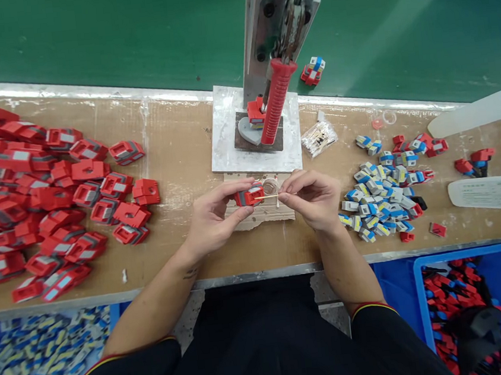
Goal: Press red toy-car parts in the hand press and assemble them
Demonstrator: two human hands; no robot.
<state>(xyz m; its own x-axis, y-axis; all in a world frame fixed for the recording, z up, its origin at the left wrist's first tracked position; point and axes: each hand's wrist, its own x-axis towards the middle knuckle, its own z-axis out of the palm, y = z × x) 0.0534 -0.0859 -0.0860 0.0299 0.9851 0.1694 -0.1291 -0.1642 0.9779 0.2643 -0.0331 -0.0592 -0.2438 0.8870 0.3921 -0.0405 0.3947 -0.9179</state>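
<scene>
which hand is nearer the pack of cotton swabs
Right: the right hand is below the cotton swabs in the picture; the left hand is farther off, to their lower left.

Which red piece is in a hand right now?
The red-and-grey piece in the left hand; every other visible red piece is unheld.

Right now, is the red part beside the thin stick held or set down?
Held: the left hand grips the red part between thumb and fingers.
</scene>
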